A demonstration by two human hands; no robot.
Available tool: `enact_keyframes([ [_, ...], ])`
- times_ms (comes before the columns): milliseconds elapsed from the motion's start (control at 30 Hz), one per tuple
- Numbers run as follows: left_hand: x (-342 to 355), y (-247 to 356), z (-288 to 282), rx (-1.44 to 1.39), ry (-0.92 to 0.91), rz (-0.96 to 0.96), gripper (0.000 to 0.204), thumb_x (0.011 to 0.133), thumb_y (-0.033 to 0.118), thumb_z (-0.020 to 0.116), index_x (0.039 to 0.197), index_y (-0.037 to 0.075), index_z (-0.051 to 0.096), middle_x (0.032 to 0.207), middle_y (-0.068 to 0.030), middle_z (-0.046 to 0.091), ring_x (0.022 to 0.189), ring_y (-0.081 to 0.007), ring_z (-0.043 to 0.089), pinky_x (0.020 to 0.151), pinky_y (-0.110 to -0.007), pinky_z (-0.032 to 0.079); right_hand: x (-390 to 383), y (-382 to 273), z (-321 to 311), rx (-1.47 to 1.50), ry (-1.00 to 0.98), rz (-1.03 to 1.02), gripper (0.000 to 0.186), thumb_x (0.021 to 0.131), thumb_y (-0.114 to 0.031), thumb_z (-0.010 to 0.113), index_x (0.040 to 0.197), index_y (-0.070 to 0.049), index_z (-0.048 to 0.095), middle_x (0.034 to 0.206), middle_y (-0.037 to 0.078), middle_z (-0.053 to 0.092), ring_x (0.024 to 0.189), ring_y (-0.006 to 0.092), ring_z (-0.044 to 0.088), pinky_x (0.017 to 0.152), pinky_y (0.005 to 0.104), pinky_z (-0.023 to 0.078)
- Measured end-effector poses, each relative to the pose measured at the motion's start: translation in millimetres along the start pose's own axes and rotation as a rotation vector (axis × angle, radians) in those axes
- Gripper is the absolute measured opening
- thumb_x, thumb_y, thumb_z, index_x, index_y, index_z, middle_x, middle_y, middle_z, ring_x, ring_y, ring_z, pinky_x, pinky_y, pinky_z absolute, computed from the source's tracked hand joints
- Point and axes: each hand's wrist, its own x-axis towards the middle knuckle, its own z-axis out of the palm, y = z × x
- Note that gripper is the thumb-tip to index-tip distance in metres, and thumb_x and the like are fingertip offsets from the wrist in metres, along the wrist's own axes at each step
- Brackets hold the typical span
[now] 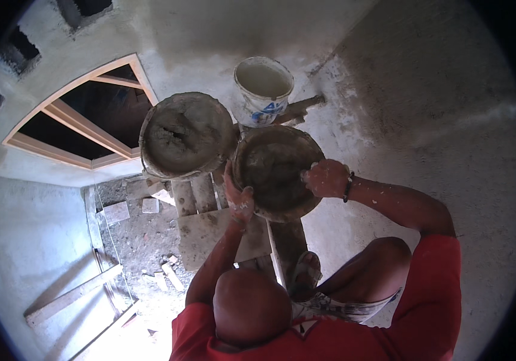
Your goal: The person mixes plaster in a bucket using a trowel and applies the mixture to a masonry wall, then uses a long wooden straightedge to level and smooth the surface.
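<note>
A round bucket of wet grey mortar stands in front of me on boards. My left hand grips its near left side, with the fingers up along the outer wall. Over the bucket's right edge, my right hand is closed in a fist. Whatever it may hold is hidden by the fingers and the dark mortar. A second mortar-crusted bucket stands to the left, filled with grey mortar. Behind them is a white bucket with a blue print. Both hands are smeared with mortar.
Under the buckets lies a platform of wooden planks, with my sandalled foot on it. A wooden window frame is set in the left wall. Lower down, rubble and blocks lie on the ground. A plastered wall rises at right.
</note>
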Motion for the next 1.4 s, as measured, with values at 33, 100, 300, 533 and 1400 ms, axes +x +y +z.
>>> enact_keyframes([
  [33, -1.9, 4.5, -3.7, 0.008, -0.015, -0.015, 0.080, 0.072, 0.022, 0.057, 0.142, -0.004, 0.028, 0.133, -0.0213, 0.044, 0.126, -0.0326, 0.043, 0.107, -0.039, 0.032, 1.4, 2.4, -2.9, -0.019, 0.017, -0.026, 0.015, 0.076, -0.017, 0.057, 0.084, -0.008, 0.065, 0.075, 0.010, 0.065, 0.077, 0.0273, 0.065, 0.066, 0.0417, 0.052],
  [100, 0.0, -4.8, -2.1, -0.073, -0.039, -0.043, 0.079, 0.071, 0.018, 0.058, 0.142, -0.004, 0.028, 0.133, -0.0212, 0.044, 0.126, -0.0326, 0.043, 0.108, -0.039, 0.032, -1.9, 12.6, -11.6, -0.057, 0.052, -0.073, 0.015, 0.076, -0.017, 0.056, 0.084, -0.008, 0.065, 0.075, 0.010, 0.065, 0.075, 0.0275, 0.065, 0.066, 0.0417, 0.052],
  [300, -6.4, -9.0, -7.3, 0.076, 0.015, -0.054, 0.079, 0.070, 0.008, 0.058, 0.142, -0.003, 0.026, 0.135, -0.0219, 0.042, 0.127, -0.0338, 0.041, 0.108, -0.040, 0.031, 4.9, 8.3, -67.2, -0.303, 0.242, -0.024, 0.013, 0.081, -0.016, 0.052, 0.085, -0.010, 0.062, 0.061, 0.007, 0.060, 0.060, 0.0245, 0.062, 0.058, 0.0392, 0.049],
  [533, -33.1, -15.6, 12.1, 0.063, 0.096, -0.281, 0.083, 0.076, 0.010, 0.064, 0.145, -0.001, 0.018, 0.141, -0.0256, 0.035, 0.132, -0.0364, 0.035, 0.109, -0.041, 0.031, 37.2, 10.3, 51.2, -0.202, 0.145, -0.073, 0.014, 0.084, -0.022, 0.051, 0.083, -0.014, 0.062, 0.077, 0.009, 0.062, 0.076, 0.0274, 0.061, 0.071, 0.0462, 0.047],
  [1400, -1.4, -4.7, -0.9, -0.005, 0.080, 0.047, 0.077, 0.082, 0.020, 0.063, 0.145, 0.002, 0.021, 0.143, -0.0220, 0.034, 0.135, -0.0323, 0.034, 0.110, -0.039, 0.031, 48.1, 6.7, 0.9, -0.516, -0.227, -0.365, 0.023, 0.075, -0.029, 0.058, 0.084, -0.012, 0.071, 0.077, 0.011, 0.069, 0.073, 0.0275, 0.069, 0.062, 0.0456, 0.055],
])
